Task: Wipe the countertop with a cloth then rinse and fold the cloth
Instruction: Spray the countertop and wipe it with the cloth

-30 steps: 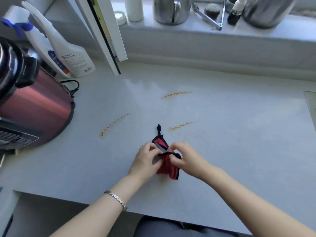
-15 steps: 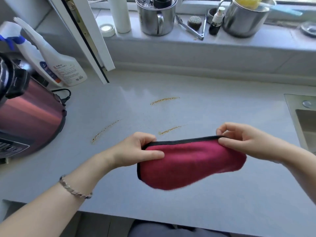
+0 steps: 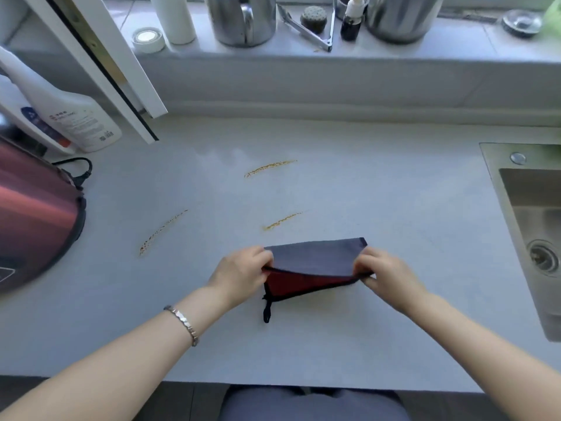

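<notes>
A cloth (image 3: pixel 315 262), grey on one side and red on the other with black edging and a small black loop, is stretched between both hands just above the pale grey countertop (image 3: pixel 379 192). My left hand (image 3: pixel 243 273) pinches its left end and my right hand (image 3: pixel 384 273) pinches its right end. The grey side faces up, folded over the red side. Three yellowish-brown streaks mark the countertop: a far streak (image 3: pixel 268 168), a left streak (image 3: pixel 162 230), and a near streak (image 3: pixel 282 221) just beyond the cloth.
A steel sink (image 3: pixel 534 238) is set into the counter at right. A dark red cooker (image 3: pixel 33 226) with a black cord and two spray bottles (image 3: pixel 69 117) stand at left. The window ledge holds steel pots (image 3: pixel 243 19), tongs, a small bottle and a scrubber.
The cloth went from a bunched wad to being spread red side out, and is now turned so the grey side shows on top. Both hands came lower and closer together.
</notes>
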A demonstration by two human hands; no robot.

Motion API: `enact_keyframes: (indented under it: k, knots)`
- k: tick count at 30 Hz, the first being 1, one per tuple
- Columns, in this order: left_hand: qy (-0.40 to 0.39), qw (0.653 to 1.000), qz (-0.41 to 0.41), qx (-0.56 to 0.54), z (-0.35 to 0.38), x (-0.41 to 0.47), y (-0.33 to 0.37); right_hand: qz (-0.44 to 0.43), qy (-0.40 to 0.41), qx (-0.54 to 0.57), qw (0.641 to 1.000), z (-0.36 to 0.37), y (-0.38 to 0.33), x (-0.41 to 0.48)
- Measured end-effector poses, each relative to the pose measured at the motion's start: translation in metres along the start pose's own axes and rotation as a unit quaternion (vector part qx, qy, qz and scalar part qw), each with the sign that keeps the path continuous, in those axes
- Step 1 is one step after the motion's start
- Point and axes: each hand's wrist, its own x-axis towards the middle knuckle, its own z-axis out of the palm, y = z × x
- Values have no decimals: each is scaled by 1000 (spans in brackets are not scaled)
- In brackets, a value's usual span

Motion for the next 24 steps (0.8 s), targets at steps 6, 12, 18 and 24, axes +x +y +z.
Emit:
enact_keyframes:
  k: [6, 12, 18, 24]
  knots:
    - [-22, 999, -37, -11, 45, -51, -21, 153, 59, 27, 986, 52, -7, -28]
    - [120, 958, -260, 12, 42, -16, -35, 296, 55, 48, 952, 113, -75, 51]
    - [141, 935, -323, 41, 48, 27, -72, 217, 107, -88, 966, 124, -59, 101]
    - [168, 923, -340, 56, 60, 29, -100, 212, 193, -104, 952, 127, -41, 98]
